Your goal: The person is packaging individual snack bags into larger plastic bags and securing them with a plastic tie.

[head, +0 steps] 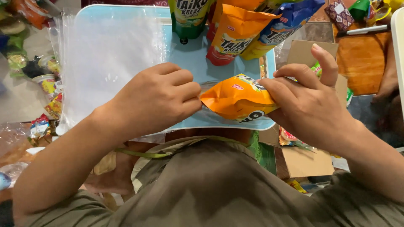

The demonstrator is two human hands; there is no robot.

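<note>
Orange foil snack packet (237,97) sits at the near edge of the light blue tray (198,63), pinched from both ends. Left hand (158,98) is curled tight, fingers closed on the packet's left corner. Right hand (305,98) grips the right end, fingers wrapped over it, thumb up and free. Packet looks sealed and puffed; contents not visible.

To do this hold well, judging from the frame: keep both pinches on the seam edges, not the puffed middle, and keep the packet low over the tray.

Containers: at the tray's far edge stand more packets, one green (188,17), one orange (233,33), one blue (286,23), all apparently closed. Clear plastic bags (111,54) lie flat over the tray's left part, empty as far as I can tell. A small printed cup (46,84) sits off the left edge, contents unclear. Brown cardboard (307,162) lies near the right corner.
</note>
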